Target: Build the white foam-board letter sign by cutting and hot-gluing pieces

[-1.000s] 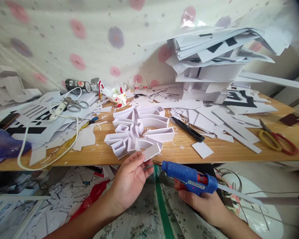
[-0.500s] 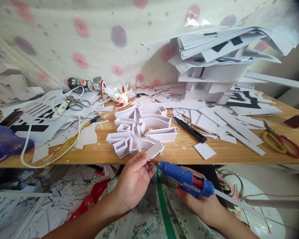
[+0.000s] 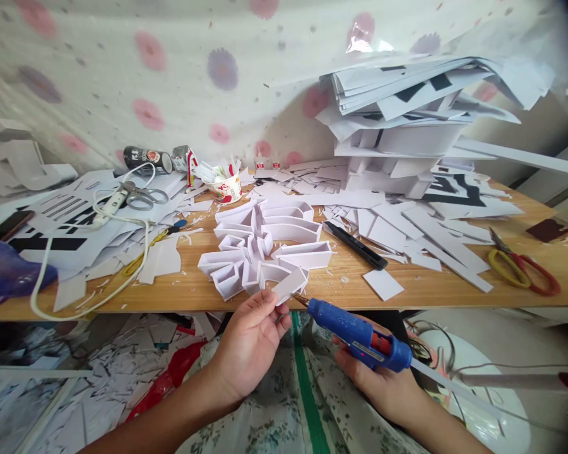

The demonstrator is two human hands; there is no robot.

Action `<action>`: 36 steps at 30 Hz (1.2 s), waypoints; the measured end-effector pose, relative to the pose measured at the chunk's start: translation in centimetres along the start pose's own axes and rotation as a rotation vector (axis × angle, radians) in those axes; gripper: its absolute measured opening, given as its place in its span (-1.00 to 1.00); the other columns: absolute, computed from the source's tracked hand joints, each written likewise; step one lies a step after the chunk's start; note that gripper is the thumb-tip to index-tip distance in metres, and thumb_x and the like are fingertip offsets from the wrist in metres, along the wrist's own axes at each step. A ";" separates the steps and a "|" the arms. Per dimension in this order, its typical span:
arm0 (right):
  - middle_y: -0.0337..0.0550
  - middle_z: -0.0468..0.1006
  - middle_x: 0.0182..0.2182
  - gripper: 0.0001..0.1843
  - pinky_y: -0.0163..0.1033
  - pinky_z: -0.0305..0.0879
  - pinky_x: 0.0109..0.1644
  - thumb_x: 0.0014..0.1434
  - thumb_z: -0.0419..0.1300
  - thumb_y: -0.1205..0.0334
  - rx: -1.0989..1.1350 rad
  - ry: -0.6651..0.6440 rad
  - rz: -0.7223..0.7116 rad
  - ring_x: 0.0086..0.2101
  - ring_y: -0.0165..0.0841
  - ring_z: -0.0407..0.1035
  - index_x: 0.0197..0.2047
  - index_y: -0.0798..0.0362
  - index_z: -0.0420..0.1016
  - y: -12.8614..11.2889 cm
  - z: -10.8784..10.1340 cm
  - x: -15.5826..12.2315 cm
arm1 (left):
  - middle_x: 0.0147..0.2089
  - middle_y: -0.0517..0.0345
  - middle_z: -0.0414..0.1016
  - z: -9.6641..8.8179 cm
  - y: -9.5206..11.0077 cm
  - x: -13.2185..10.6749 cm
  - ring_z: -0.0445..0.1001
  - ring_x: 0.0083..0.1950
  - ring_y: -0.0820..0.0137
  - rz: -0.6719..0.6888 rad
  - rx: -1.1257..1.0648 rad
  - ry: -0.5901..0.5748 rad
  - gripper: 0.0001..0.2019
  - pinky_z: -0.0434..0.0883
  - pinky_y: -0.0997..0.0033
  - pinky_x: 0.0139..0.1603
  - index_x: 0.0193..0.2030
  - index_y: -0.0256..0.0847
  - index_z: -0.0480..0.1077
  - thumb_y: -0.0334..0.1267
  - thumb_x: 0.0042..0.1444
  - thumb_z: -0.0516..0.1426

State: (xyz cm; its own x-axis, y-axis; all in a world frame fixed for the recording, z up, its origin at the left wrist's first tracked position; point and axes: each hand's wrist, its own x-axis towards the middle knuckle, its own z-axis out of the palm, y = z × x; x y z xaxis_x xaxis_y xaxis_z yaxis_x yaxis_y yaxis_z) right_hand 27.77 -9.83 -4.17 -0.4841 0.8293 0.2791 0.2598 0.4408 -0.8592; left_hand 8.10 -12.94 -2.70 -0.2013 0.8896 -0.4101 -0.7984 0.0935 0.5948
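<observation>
A white foam-board shape (image 3: 265, 249) built of raised strips lies on the wooden table (image 3: 407, 296), its near end over the front edge. My left hand (image 3: 250, 340) pinches that near end between thumb and fingers. My right hand (image 3: 383, 384) grips a blue glue gun (image 3: 360, 337). The gun's brass nozzle touches the strip just right of my left fingertips.
A black utility knife (image 3: 357, 246) and a loose white card (image 3: 383, 284) lie right of the shape. Yellow-and-red scissors (image 3: 520, 268) sit at far right, grey scissors (image 3: 139, 195) and a white cable (image 3: 99, 252) at left. A paper stack (image 3: 407, 120) rises behind. Scraps litter the floor.
The glue gun's nozzle has moved up and in from just below the table edge to the strip's near end. My left hand has kept its pinch, shifting only slightly.
</observation>
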 end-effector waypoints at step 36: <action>-0.16 0.53 -0.41 -0.76 -0.25 0.42 -0.29 0.12 0.21 0.00 0.268 0.088 0.201 -0.34 -0.27 0.45 -0.38 -0.01 0.48 0.3 -1.1 -1.2 | -0.34 0.14 0.46 -0.6 0.0 -0.3 0.38 -0.32 0.45 0.020 0.162 -0.079 -0.77 0.41 0.43 -0.23 -0.37 -0.24 0.49 -0.28 -0.16 0.41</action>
State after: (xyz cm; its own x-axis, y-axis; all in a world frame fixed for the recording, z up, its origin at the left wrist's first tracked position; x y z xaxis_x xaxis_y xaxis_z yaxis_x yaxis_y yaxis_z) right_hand 29.33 -10.33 -4.26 -0.3689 0.9218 0.1189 0.1081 0.1696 -0.9796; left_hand 7.76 -13.45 -3.00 -0.1655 0.9237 -0.3454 -0.6914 0.1410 0.7085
